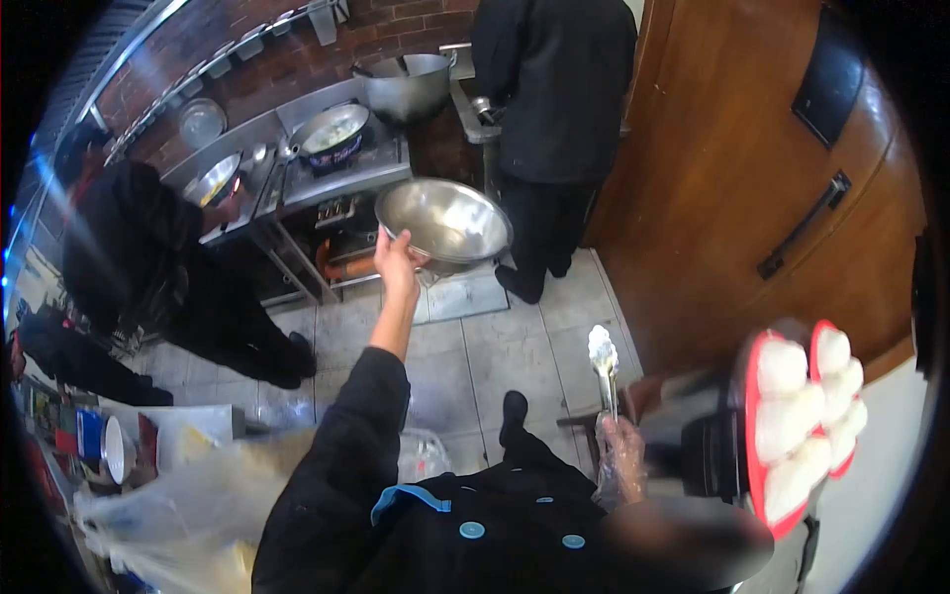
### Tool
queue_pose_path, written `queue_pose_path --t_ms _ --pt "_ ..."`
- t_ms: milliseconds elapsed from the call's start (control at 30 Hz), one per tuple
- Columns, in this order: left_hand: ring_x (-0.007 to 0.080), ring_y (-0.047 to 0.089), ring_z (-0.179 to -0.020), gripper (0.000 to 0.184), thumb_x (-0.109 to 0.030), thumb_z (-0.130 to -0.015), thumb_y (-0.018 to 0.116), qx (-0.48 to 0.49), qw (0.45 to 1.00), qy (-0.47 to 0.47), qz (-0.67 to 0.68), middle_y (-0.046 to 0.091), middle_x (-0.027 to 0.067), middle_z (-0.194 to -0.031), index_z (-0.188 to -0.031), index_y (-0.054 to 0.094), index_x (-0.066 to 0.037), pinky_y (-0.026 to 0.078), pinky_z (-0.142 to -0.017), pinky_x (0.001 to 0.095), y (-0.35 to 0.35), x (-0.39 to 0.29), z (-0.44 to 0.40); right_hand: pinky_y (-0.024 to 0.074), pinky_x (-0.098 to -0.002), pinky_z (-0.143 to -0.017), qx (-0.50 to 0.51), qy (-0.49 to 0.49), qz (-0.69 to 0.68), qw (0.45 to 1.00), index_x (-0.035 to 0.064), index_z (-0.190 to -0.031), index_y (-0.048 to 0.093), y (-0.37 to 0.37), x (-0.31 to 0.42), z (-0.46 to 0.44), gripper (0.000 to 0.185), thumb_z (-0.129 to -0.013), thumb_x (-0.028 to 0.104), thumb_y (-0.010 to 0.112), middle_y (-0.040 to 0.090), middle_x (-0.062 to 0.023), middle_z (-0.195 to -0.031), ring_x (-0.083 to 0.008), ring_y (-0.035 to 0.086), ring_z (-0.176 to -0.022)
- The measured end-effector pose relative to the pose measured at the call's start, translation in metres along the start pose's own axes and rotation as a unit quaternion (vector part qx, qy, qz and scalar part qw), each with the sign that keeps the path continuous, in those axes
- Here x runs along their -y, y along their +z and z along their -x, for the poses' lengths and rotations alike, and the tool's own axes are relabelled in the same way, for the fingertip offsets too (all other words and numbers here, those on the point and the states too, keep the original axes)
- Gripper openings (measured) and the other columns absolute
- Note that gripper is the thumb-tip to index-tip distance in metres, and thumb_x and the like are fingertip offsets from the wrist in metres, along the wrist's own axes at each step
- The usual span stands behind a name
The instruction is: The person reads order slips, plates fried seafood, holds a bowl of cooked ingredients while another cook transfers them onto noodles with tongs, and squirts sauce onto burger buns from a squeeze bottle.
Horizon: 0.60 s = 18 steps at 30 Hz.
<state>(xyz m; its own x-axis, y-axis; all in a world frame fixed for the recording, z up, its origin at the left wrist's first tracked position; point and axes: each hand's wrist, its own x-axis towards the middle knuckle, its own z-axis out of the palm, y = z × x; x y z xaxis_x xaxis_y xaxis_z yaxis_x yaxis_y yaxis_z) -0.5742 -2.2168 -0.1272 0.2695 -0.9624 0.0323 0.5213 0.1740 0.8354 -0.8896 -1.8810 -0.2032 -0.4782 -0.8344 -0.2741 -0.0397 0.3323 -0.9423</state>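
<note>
My left hand (pixel 398 265) is stretched out in front of me, thumb over the rim of a wide metal mixing bowl (pixel 450 213) and fingers beneath it. The bowl is tilted towards me and its shiny inside shows no contents. Lower and to the right, my right hand (pixel 620 457), in a clear plastic glove, is closed around a pair of metal tongs (pixel 605 366). Their scalloped tips point up and away from me, close together. Beside that hand, at the right, stand red holders (pixel 757 426) with several rounded white things (pixel 787 421) whose kind I cannot make out.
A person in black (pixel 564 89) stands ahead near the wooden door (pixel 732 148); another person (pixel 139 238) works at the stove on the left. A large pot (pixel 411 89) and a pan (pixel 334 129) sit on the stove (pixel 346 178). Plastic bags (pixel 188 505) lie at lower left.
</note>
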Motion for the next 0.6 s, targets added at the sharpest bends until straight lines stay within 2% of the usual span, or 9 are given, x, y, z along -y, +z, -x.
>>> queue_pose_path --t_ms 33,67,133,200,267,300,400,533,600 --pt "0.0075 0.05 -0.052 0.048 -0.003 -0.086 0.052 0.009 1.0 0.023 -0.009 0.055 0.0013 -0.077 -0.132 0.042 -0.007 0.05 -0.046 0.0256 0.02 -0.001 -0.037 0.0317 -0.0227 -0.039 0.001 0.014 -0.016 1.0 0.0083 -0.085 0.06 0.011 -0.01 -0.03 0.032 -0.083 0.039 0.067 0.051 0.0028 -0.064 -0.0061 0.041 -0.044" --pt "0.0078 0.05 -0.052 0.047 -0.003 -0.087 0.052 0.02 0.998 0.049 -0.016 0.055 0.0017 -0.077 -0.132 0.041 -0.007 0.051 -0.047 0.0262 0.039 0.001 -0.076 0.0317 -0.0227 -0.039 -0.001 0.009 -0.021 1.0 0.0083 -0.085 0.06 0.024 -0.008 -0.056 0.032 -0.083 0.039 0.067 0.051 0.0028 -0.064 -0.0061 0.041 -0.044" --pt "0.0083 0.049 -0.052 0.046 -0.003 -0.087 0.052 0.011 0.998 0.058 -0.023 0.052 0.0001 -0.074 -0.131 0.043 -0.01 0.051 -0.048 0.0272 0.08 0.008 -0.145 0.031 -0.025 -0.04 -0.02 -0.023 0.037 0.999 0.0082 -0.08 0.058 0.044 0.006 -0.113 0.034 -0.084 0.041 0.066 0.049 0.0026 -0.062 -0.0075 0.041 -0.046" --pt "0.0089 0.048 -0.051 0.045 -0.004 -0.087 0.053 0.0 0.997 0.064 -0.034 0.049 -0.0015 -0.071 -0.13 0.045 -0.012 0.051 -0.05 0.0282 0.115 0.015 -0.206 0.0317 -0.0261 -0.043 -0.023 0.011 0.06 0.998 0.0075 -0.076 0.056 0.06 0.02 -0.172 0.036 -0.084 0.041 0.065 0.048 0.0023 -0.062 -0.008 0.041 -0.049" --pt "0.0087 0.048 -0.052 0.049 -0.003 -0.087 0.053 0.011 0.994 0.082 -0.077 0.05 -0.0011 -0.073 -0.134 0.042 -0.013 0.051 -0.049 0.0267 0.137 0.027 -0.259 0.0384 -0.0304 -0.055 -0.042 0.036 0.036 0.998 -0.0001 -0.087 0.061 0.078 0.04 -0.217 0.038 -0.084 0.038 0.066 0.051 -0.0006 -0.065 -0.0122 0.045 -0.061" --pt "0.008 0.048 -0.052 0.051 -0.002 -0.086 0.053 0.022 0.993 0.084 -0.076 0.051 -0.0007 -0.074 -0.135 0.041 -0.014 0.051 -0.048 0.0252 0.14 0.042 -0.292 0.0359 -0.0292 -0.049 -0.031 0.076 0.016 0.996 -0.0001 -0.093 0.06 0.09 0.097 -0.217 0.039 -0.085 0.038 0.064 0.05 -0.0012 -0.065 -0.0111 0.044 -0.058" --pt "0.0076 0.047 -0.051 0.052 -0.002 -0.086 0.053 0.046 0.993 0.076 -0.083 0.05 -0.0003 -0.073 -0.135 0.042 -0.013 0.051 -0.047 0.0253 0.163 0.066 -0.359 0.0334 -0.0281 -0.046 -0.072 0.08 0.009 0.994 -0.0002 -0.097 0.059 0.106 0.109 -0.27 0.041 -0.085 0.038 0.064 0.051 -0.0015 -0.066 -0.0103 0.042 -0.055" --pt "0.0081 0.049 -0.052 0.053 -0.008 -0.085 0.061 0.055 0.987 0.08 -0.129 0.051 0.0007 -0.07 -0.135 0.042 -0.009 0.051 -0.048 0.0269 0.198 0.117 -0.45 0.0392 -0.0264 -0.054 -0.137 0.013 0.073 0.988 -0.0012 -0.095 0.06 0.116 0.071 -0.322 0.039 -0.085 0.036 0.064 0.055 -0.0026 -0.07 -0.0103 0.047 -0.06" --pt "0.0105 0.052 -0.054 0.053 -0.01 -0.085 0.062 0.068 0.983 0.062 -0.159 0.053 0.0023 -0.073 -0.134 0.042 -0.006 0.052 -0.049 0.028 0.216 0.15 -0.498 0.0421 -0.0273 -0.06 -0.209 0.052 0.025 0.976 -0.0018 -0.094 0.061 0.137 0.109 -0.326 0.038 -0.084 0.034 0.066 0.058 -0.0038 -0.075 -0.0124 0.05 -0.065"
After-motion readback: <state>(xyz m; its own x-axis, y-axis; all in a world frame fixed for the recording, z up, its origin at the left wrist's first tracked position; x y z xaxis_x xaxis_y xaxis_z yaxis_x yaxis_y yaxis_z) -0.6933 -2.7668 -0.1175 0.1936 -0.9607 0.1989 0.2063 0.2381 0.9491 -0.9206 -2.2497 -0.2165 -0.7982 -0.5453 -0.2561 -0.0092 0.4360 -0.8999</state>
